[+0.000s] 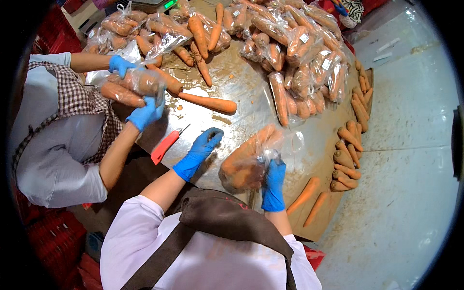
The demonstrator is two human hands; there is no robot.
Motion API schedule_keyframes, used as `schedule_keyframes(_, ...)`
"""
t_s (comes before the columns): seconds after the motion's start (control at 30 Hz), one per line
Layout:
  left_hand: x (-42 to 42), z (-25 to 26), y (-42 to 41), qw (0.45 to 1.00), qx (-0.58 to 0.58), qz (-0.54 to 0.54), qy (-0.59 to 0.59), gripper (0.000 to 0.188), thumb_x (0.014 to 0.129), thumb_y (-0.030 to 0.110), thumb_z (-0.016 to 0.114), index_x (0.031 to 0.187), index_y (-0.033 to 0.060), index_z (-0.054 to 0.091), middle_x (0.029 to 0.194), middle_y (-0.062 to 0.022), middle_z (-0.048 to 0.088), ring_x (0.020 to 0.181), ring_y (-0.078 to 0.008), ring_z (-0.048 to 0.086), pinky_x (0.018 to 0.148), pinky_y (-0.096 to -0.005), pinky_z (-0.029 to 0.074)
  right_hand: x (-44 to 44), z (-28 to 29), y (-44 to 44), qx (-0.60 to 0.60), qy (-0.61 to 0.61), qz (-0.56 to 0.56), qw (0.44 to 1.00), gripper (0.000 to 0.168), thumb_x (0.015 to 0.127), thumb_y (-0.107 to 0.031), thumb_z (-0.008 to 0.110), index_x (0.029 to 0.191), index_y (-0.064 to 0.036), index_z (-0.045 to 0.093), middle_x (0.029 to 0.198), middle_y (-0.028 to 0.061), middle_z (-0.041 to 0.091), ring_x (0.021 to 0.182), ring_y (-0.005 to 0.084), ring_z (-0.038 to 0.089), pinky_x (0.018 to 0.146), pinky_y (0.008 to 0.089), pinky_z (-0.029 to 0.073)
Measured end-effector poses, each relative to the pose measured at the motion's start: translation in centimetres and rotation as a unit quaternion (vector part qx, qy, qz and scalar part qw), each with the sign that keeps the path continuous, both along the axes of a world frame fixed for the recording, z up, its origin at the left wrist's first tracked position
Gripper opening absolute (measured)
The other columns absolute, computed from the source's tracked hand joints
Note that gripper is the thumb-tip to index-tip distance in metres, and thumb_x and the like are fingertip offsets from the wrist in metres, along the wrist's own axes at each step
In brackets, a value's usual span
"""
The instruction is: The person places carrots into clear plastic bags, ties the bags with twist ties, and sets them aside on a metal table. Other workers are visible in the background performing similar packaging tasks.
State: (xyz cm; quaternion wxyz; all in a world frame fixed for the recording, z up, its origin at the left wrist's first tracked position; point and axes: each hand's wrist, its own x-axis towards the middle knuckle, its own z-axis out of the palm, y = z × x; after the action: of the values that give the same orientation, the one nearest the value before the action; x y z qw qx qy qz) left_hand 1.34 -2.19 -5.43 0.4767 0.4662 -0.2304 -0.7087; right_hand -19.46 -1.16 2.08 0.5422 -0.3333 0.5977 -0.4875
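My right hand (274, 181), in a blue glove, grips the gathered neck of a clear plastic bag of carrots (241, 168). The bag lies tilted on the metal tabletop (250, 105) in front of my dark apron, and its loose end sticks out to the right. My left hand (200, 151), also gloved in blue, hovers left of the bag, apart from it. Its fingers are curled in toward the thumb, with nothing visible in them. Left of this hand lies a red-handled knife (166, 145) with a short blade. A loose carrot (208, 103) lies beyond it.
A co-worker's gloved hands (146, 112) hold another bagged bunch of carrots (125, 88) at left. Filled carrot bags (301, 54) are heaped at the back. Loose carrots (348, 156) line the right edge, two nearer me. A scale (150, 5) stands far back; red crates (54, 239) sit lower left.
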Motion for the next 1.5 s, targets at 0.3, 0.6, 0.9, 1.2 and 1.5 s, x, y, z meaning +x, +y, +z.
schedule_keyframes(0.3, -6.0, 7.6, 1.0, 0.922, -0.026, -0.180, 0.342, 0.068, 0.075, 0.025, 0.072, 0.129, 0.0023, 0.038, 0.121, -0.0108, 0.051, 0.108, -0.0189, 0.049, 0.095, -0.0321, 0.039, -5.9, 0.2, -3.7, -0.072, -0.410, -0.001, 0.909, 0.023, 0.085, -0.020, 0.051, 0.098, -0.001, 0.050, 0.088, 0.0100, 0.054, 0.079, 0.0184, 0.053, 0.074, 0.0298, 0.047)
schedule_keyframes(0.6, -5.2, 10.4, 2.5, 0.974, -0.011, -0.204, 0.097, 0.086, 0.070, 0.002, 0.070, 0.139, 0.0057, 0.018, 0.130, -0.0103, 0.040, 0.119, -0.0196, 0.038, 0.099, -0.0335, 0.033, -4.7, -3.6, 1.1, 0.029, -0.280, -0.075, 0.957, 0.024, 0.086, -0.020, 0.051, 0.098, -0.001, 0.050, 0.089, 0.0101, 0.054, 0.079, 0.0186, 0.053, 0.075, 0.0300, 0.047)
schedule_keyframes(0.9, -4.7, 9.7, 3.7, 0.974, -0.014, -0.208, 0.093, 0.100, 0.069, 0.006, 0.072, 0.139, -0.0002, 0.002, 0.135, -0.0159, 0.031, 0.123, -0.0233, 0.035, 0.102, -0.0350, 0.031, -1.3, -2.9, 2.2, 0.039, -0.240, -0.045, 0.969, 0.024, 0.086, -0.021, 0.051, 0.099, 0.000, 0.050, 0.090, 0.0101, 0.054, 0.080, 0.0187, 0.053, 0.075, 0.0302, 0.047)
schedule_keyframes(1.2, -4.7, 11.6, 3.7, 0.980, 0.001, -0.188, 0.059, 0.108, 0.065, 0.008, 0.075, 0.139, -0.0028, -0.004, 0.137, -0.0211, 0.027, 0.127, -0.0261, 0.029, 0.104, -0.0353, 0.027, -0.5, -2.8, 2.1, 0.043, -0.231, -0.030, 0.971, 0.024, 0.086, -0.021, 0.050, 0.099, 0.000, 0.051, 0.090, 0.0102, 0.054, 0.081, 0.0189, 0.053, 0.076, 0.0304, 0.046)
schedule_keyframes(1.5, -5.1, 11.2, 4.2, 0.983, -0.006, -0.164, 0.082, 0.088, 0.067, 0.006, 0.074, 0.132, 0.0049, 0.015, 0.128, -0.0163, 0.035, 0.121, -0.0253, 0.036, 0.100, -0.0384, 0.034, -0.3, -2.5, 2.4, 0.049, -0.228, -0.021, 0.972, 0.025, 0.086, -0.021, 0.050, 0.099, 0.000, 0.051, 0.091, 0.0103, 0.055, 0.081, 0.0191, 0.053, 0.076, 0.0306, 0.046)
